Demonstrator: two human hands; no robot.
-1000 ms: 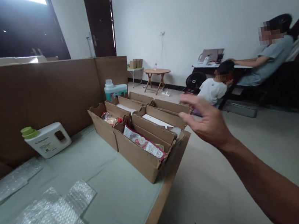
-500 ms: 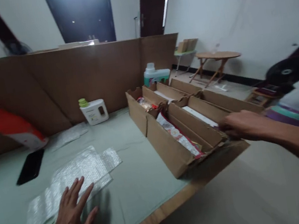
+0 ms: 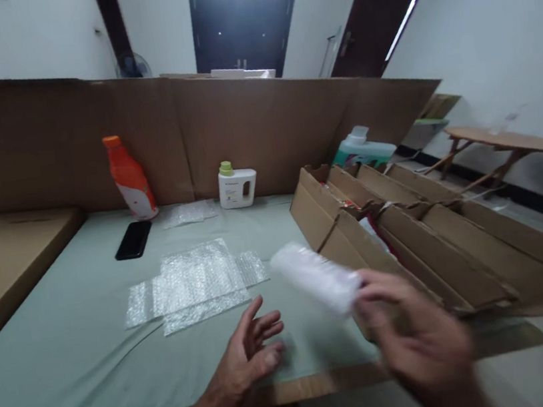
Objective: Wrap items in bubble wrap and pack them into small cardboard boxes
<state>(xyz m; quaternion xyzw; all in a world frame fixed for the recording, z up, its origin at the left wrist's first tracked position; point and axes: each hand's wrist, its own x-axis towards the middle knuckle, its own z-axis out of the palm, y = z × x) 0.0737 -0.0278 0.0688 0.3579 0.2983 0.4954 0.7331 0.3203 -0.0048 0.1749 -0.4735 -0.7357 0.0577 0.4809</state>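
Observation:
My right hand [image 3: 413, 332] is blurred and holds a white bubble-wrapped bundle [image 3: 315, 277] above the table's front edge, just left of the open cardboard boxes [image 3: 322, 220]. With fingers spread, my left hand [image 3: 250, 355] rests on the pale green table cover [image 3: 70, 353] and holds nothing. Flat sheets of bubble wrap [image 3: 197, 285] lie a little beyond my left hand.
A brown cardboard wall [image 3: 240, 127] runs along the back. Against it stand an orange bottle [image 3: 129, 177], a white jug with a green cap [image 3: 236, 185] and a teal jug [image 3: 365, 148]. A black phone [image 3: 134, 239] lies on the table. A round wooden table [image 3: 505, 140] stands at right.
The view has swung left. My right hand went from the air to the near box and now has come back with a white wrapped bundle. My left hand shifted right.

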